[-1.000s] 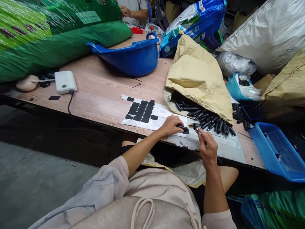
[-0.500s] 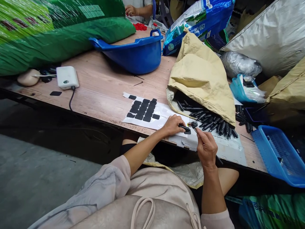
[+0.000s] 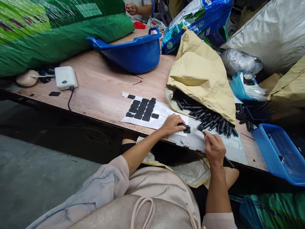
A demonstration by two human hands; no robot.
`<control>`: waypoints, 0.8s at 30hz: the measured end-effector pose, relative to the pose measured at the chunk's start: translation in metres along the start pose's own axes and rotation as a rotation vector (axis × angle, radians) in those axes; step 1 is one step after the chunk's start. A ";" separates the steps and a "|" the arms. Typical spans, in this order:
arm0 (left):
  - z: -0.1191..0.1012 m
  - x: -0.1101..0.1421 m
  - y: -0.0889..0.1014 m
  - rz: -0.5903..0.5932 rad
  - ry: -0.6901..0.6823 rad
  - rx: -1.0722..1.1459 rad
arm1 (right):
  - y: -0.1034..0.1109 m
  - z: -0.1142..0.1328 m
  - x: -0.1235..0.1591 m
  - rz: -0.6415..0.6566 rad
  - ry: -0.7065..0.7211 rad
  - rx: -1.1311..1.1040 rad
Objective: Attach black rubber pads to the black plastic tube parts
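My left hand [image 3: 172,124] is closed on a slim black tube-like piece [image 3: 185,126], much like a marker pen. It lies over a small black pad [image 3: 188,131] on the white sheet [image 3: 164,110] near the table edge. My right hand [image 3: 214,149] grips what looks like a small hammer [image 3: 200,128], with a dark rounded head, thin metal shaft and black handle end [image 3: 229,162] below the fist. The head is to the right of the black piece, apart from it. Several similar black pieces [image 3: 215,122] spill from a tan sack [image 3: 197,70] beyond my right hand.
Rounded black pads [image 3: 143,109] sit in rows on the sheet. A blue basin [image 3: 133,55] stands behind, a blue basket [image 3: 278,152] at right. A white box with a cord [image 3: 66,77] lies left, beside a large green bag [image 3: 71,35]. Another person's hand [image 3: 132,9] shows at the back.
My right hand has moved right and slightly down, drawing the hammer head away from the black piece. My left hand stays in nearly the same place.
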State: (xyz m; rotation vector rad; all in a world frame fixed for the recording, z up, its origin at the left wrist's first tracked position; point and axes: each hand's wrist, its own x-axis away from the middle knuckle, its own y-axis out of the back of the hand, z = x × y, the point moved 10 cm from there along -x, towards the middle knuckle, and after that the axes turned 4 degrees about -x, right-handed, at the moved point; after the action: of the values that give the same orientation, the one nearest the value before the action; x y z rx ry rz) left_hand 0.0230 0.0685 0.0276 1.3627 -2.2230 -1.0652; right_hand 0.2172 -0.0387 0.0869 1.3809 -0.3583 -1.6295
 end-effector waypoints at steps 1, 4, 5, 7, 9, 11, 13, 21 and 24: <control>0.000 0.000 0.000 0.003 -0.003 0.000 | -0.002 -0.004 0.002 0.009 0.013 0.034; 0.000 0.000 0.000 0.016 -0.002 -0.010 | -0.008 -0.013 0.008 0.007 0.040 0.100; 0.000 0.000 -0.001 0.021 -0.002 -0.016 | -0.010 -0.015 0.010 0.000 0.040 0.109; 0.000 0.001 -0.001 0.031 -0.007 -0.030 | -0.012 -0.017 0.012 -0.005 0.021 0.121; -0.001 0.001 -0.002 0.037 -0.020 -0.045 | -0.012 -0.015 0.011 0.007 -0.008 0.124; -0.002 0.001 -0.002 0.037 -0.039 -0.060 | -0.008 -0.010 0.007 0.001 -0.043 0.107; -0.004 0.002 -0.002 0.039 -0.064 -0.069 | -0.002 -0.002 0.000 -0.028 -0.085 0.043; -0.023 0.012 0.006 0.001 -0.240 0.074 | -0.054 0.011 -0.018 0.263 -0.406 -0.604; -0.029 0.014 0.007 0.005 -0.299 0.144 | -0.069 0.010 -0.011 0.350 -0.541 -0.796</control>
State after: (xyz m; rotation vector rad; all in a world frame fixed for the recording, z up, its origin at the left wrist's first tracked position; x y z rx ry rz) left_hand 0.0288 0.0460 0.0507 1.3260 -2.5596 -1.1948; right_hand 0.1764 0.0025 0.0473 0.2586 -0.2003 -1.5664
